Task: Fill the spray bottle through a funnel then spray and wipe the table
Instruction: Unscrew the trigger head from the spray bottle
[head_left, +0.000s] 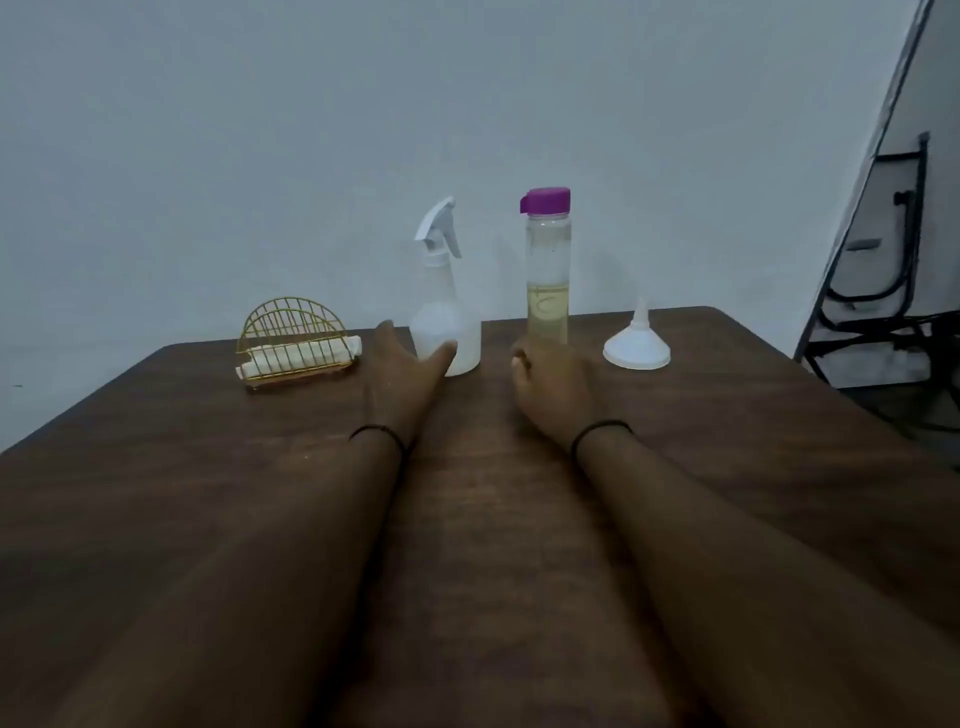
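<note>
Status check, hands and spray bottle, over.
Left hand open, reaching at spray bottle. Right hand by refill bottle, grip unclear. Funnel untouched. Nothing in the way.

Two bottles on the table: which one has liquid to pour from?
The tall clear bottle with the purple cap, holding yellowish liquid in its lower part. The spray bottle beside it is frosted white with a trigger head.
</note>
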